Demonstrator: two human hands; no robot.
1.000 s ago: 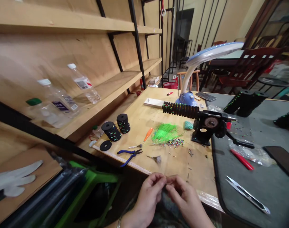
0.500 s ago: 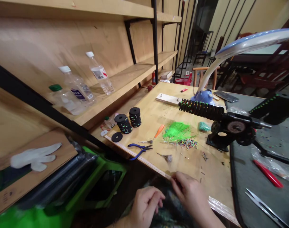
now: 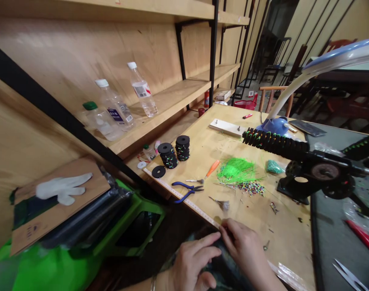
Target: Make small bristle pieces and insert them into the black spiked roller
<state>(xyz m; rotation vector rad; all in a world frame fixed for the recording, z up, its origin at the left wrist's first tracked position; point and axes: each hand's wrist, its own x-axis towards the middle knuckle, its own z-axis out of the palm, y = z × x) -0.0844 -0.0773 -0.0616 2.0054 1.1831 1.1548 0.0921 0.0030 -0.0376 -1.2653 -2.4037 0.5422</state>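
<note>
My right hand point(image 3: 246, 250) is closed at the front edge of the wooden table point(image 3: 199, 141), thumb and fingers pressed together; whatever they pinch is hidden or too small to see. Just left of it, below the edge, my left hand point(image 3: 195, 260) has its fingers stretched apart, the index tip close to the right hand. A feathered piece point(image 3: 222, 203) lies nearest on the tabletop. Beyond are blue-handled pliers point(image 3: 187, 191), an orange-handled tool point(image 3: 213, 169), bright green strands point(image 3: 235, 169) and a pile of coloured beads point(image 3: 251, 188).
Black foam spools point(image 3: 167, 155) stand at the table's left. A black clamp device point(image 3: 317, 173) carries a ridged black roll point(image 3: 272, 141) on the right, near a blue lamp base point(image 3: 273, 126). Scissors point(image 3: 351, 275) lie on the grey mat. Bottles point(image 3: 144, 95) stand on the shelf.
The view has swung left, so things appear further right. My left hand's curled fingers have straightened and reached toward the right hand, which stays closed at the table edge.
</note>
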